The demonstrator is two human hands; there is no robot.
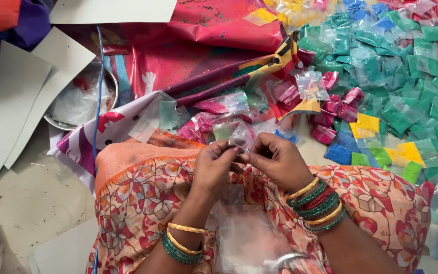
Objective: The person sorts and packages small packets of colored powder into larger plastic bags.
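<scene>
My left hand [214, 165] and my right hand [279, 161] meet in front of me, above my lap in orange patterned cloth [138, 187]. Together the fingertips pinch a small clear plastic packet [235, 133] that shows green and pink powder inside. Both wrists wear gold and green bangles. Beyond the hands lie several small packets of pink powder [330, 109] and a wide spread of green, blue and yellow powder packets [406, 96] on the floor. A clear plastic bag [244, 238] rests on my lap below the hands.
A metal bowl [110, 83] holding clear plastic sits at the left under a blue cord [97, 101]. Grey card sheets [11, 101] lie at the far left. Pink printed plastic sheeting [204, 45] covers the floor ahead. Bare floor [31, 203] shows at lower left.
</scene>
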